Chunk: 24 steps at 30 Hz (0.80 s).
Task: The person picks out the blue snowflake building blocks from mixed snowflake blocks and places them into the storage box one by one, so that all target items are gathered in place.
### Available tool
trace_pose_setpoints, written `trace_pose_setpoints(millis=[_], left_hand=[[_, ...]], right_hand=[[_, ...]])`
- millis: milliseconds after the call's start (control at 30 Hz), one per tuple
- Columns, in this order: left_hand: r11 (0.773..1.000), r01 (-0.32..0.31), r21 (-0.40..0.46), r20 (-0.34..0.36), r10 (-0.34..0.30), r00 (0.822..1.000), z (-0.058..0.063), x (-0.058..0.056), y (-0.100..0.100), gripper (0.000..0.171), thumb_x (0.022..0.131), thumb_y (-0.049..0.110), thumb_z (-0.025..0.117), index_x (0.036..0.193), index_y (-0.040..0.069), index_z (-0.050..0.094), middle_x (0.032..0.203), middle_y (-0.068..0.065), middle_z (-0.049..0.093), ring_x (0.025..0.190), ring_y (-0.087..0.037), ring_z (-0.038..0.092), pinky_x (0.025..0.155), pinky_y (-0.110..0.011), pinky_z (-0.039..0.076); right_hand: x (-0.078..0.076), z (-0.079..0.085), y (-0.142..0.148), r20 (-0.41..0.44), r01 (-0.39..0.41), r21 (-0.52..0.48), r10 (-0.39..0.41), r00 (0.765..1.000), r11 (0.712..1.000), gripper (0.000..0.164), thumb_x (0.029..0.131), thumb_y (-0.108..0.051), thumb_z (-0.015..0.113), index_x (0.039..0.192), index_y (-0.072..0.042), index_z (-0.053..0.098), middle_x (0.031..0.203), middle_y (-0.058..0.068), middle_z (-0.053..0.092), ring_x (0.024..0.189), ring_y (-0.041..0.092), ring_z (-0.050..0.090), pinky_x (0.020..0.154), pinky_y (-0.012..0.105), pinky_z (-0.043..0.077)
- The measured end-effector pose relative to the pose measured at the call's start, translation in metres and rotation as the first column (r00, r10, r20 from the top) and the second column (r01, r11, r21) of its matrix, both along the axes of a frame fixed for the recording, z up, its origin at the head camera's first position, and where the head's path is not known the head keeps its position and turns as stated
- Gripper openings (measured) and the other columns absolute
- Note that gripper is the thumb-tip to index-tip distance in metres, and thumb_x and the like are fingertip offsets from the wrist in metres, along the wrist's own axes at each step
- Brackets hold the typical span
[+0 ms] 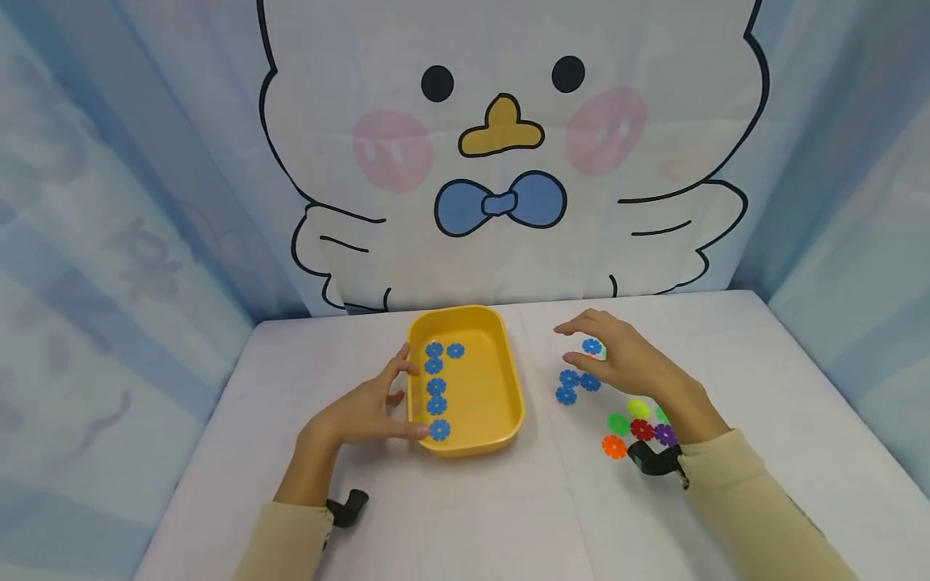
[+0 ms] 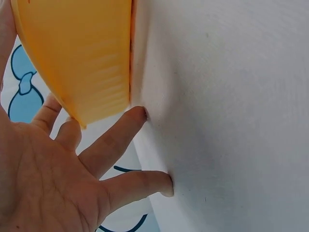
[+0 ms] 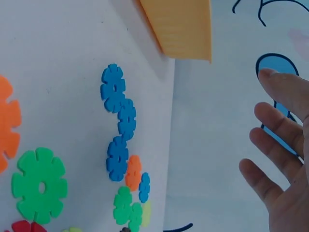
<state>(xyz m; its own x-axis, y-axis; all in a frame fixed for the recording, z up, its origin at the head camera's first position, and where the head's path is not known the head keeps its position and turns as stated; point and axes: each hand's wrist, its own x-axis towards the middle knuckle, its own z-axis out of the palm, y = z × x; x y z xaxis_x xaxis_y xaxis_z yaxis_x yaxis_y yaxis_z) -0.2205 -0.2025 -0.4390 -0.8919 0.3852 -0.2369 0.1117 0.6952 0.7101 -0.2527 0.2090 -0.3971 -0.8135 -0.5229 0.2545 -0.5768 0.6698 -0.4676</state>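
Observation:
A yellow tray [image 1: 483, 395] stands on the table, with several blue flower-shaped plastic pieces [image 1: 436, 386] mostly lined up along its left side. My left hand [image 1: 359, 411] rests spread against that left side, thumb and forefinger at the rim. In the left wrist view, two of its fingertips [image 2: 141, 113] reach down to the tabletop beside the tray wall. Raised to the right of the tray, my right hand [image 1: 625, 351] has its fingers apart and nothing between them. Below it lie three blue flower pieces [image 3: 126, 119], edge to edge; another blue piece [image 1: 592, 346] shows past its thumb.
Nearer the right wrist lies a loose group of flower pieces, among them orange [image 1: 613, 447], green [image 1: 619, 424], red [image 1: 643, 429] and purple [image 1: 664, 435]. A printed cloth [image 1: 501, 266] hangs behind the table's back edge.

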Motion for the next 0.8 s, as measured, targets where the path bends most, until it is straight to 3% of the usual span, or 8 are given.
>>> trace_pose_setpoints(millis=[500,800], left_hand=[[1.0,0.014,0.018,-0.001,-0.014,1.0,0.001,0.001,0.0,0.105,0.074,0.049,0.091,0.156,0.025,0.029,0.173,0.012,0.002,0.136,-0.038,0.055,0.113,-0.053,0.045],[1.0,0.021,-0.006,-0.03,-0.021,0.999,0.0,0.001,-0.001,0.102,0.074,0.052,0.09,0.154,0.027,0.031,0.173,0.012,-0.002,0.136,-0.037,0.056,0.112,-0.053,0.046]], right_hand=[[-0.002,-0.026,0.017,0.132,0.072,0.044,-0.077,0.988,0.996,0.049,0.089,-0.025,0.082,0.134,-0.013,0.066,0.133,0.007,0.063,0.127,0.033,0.053,0.105,0.062,0.048],[-0.004,-0.039,0.013,0.192,0.05,0.109,-0.07,0.979,0.993,0.05,0.086,-0.027,0.085,0.132,-0.018,0.069,0.137,0.009,0.059,0.132,0.037,0.045,0.106,0.065,0.045]])
